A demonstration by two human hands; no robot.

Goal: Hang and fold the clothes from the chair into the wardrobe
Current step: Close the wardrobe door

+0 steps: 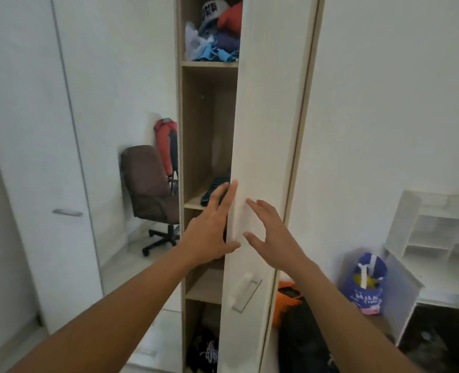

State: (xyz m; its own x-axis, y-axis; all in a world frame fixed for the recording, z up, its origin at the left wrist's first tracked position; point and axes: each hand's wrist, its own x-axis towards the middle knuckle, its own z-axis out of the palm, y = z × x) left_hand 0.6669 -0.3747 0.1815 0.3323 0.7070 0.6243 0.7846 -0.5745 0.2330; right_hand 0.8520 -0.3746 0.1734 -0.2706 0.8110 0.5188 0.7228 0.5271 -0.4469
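Observation:
A tall wardrobe [181, 130] with wooden shelves stands ahead, its white door [266, 130] partly ajar. My left hand [209, 230] rests flat against the door's free edge, fingers spread, holding nothing. My right hand [271, 232] is spread on the door's outer face, also holding nothing. A striped folded garment [213, 192] lies on a middle shelf behind my left hand. The top shelf holds a heap of clothes [217, 36] and a cap. A brown office chair [149, 189] stands at the back left with no clothes visible on it.
A red bag [166, 141] leans behind the chair. A white closed door [34, 157] with a handle is at left. At right stand a white shelf unit [424, 238], a blue bag [365, 284], an orange item [287, 300] and dark clothes on the floor.

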